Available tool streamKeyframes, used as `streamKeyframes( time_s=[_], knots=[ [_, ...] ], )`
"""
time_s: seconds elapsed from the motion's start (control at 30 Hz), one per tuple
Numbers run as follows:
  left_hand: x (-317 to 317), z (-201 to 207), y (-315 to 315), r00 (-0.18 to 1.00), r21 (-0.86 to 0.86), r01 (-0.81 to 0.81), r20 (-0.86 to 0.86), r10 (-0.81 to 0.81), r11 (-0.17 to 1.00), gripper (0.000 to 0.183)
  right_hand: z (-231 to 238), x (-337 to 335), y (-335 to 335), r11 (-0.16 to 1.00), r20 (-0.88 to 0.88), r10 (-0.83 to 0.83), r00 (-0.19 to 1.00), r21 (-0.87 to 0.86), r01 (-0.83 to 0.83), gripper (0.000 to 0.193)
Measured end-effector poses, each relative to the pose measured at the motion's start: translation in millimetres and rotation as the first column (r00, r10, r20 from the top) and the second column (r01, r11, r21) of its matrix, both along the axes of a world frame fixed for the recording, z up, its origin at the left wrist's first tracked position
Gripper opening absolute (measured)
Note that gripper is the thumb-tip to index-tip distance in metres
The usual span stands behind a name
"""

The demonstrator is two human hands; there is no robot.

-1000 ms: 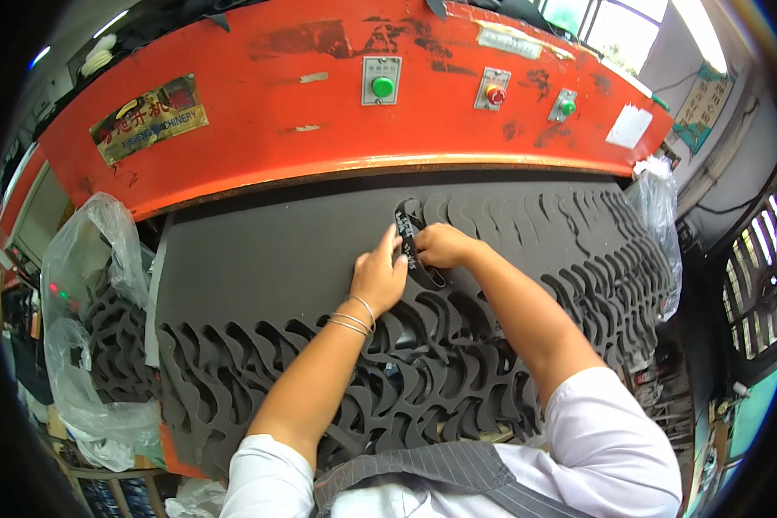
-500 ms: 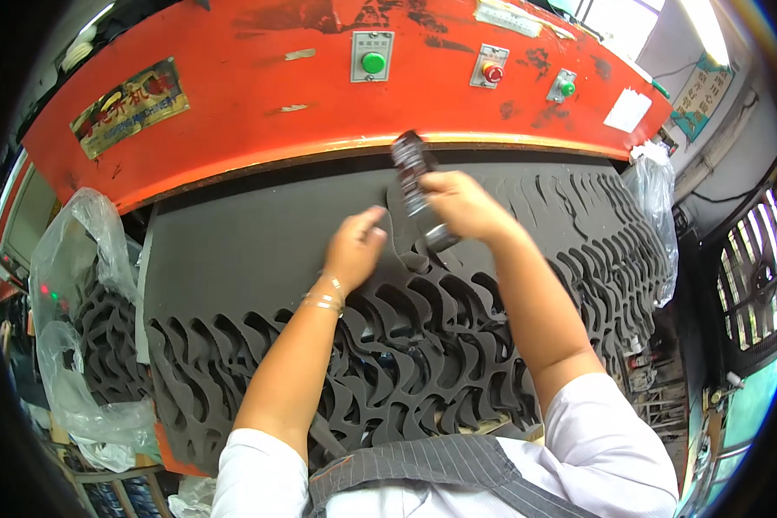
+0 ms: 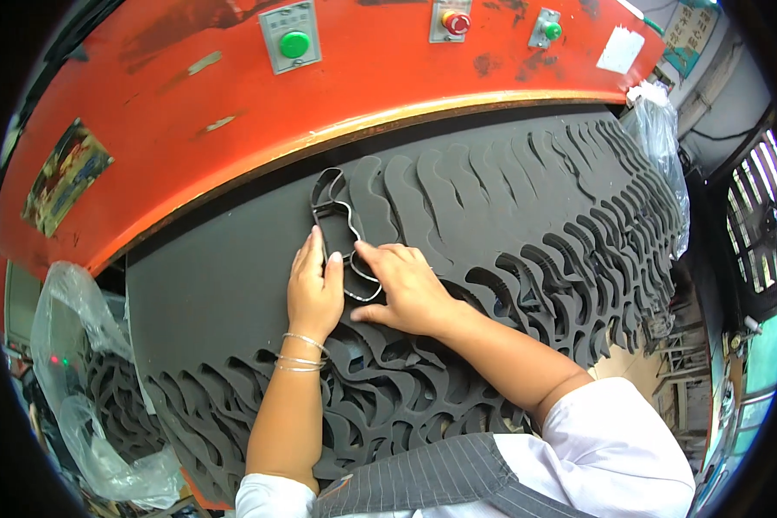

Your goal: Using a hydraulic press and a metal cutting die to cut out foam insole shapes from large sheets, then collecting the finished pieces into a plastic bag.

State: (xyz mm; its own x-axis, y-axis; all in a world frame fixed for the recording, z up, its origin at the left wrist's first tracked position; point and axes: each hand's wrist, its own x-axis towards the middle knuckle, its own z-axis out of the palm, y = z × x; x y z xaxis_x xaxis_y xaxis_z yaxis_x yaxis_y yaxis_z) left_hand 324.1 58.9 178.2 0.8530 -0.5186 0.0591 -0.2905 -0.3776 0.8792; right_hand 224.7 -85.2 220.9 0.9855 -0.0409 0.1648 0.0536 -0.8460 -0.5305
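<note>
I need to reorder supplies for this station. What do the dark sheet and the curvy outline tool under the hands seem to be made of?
The dark sheet looks like matte grey foam: soft, clean-edged cutouts and visible thickness at its cut edges. The outline tool seems to be a thin metal strip bent into a closed shape, dark with a dull sheen. The left hand and right hand press on it.

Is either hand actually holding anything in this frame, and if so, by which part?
Both hands press a curved metal cutting die flat on the dark foam sheet: left hand and right hand on its near end. Neither hand grips it.
</note>
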Motion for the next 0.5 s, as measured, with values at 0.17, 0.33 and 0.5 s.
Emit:
streamKeyframes(
  time_s=[0.17,0.33,0.5],
  knots=[
    [7,7,1,0.997,0.049,0.073,-0.038,-0.072,0.996,0.052,-6,6,-10,0.998,0.007,0.059,0.998,0.021,-0.059,0.087],
    [18,14,-4,0.987,0.100,0.156,-0.057,-0.151,0.983,0.057,-9,14,-17,0.998,0.045,0.067,0.997,-0.002,-0.067,0.086],
    [42,-1,-16,0.978,0.154,0.209,-0.040,-0.205,0.966,0.062,-3,32,-28,0.999,-0.097,0.037,0.995,0.021,-0.035,0.087]
  ],
)
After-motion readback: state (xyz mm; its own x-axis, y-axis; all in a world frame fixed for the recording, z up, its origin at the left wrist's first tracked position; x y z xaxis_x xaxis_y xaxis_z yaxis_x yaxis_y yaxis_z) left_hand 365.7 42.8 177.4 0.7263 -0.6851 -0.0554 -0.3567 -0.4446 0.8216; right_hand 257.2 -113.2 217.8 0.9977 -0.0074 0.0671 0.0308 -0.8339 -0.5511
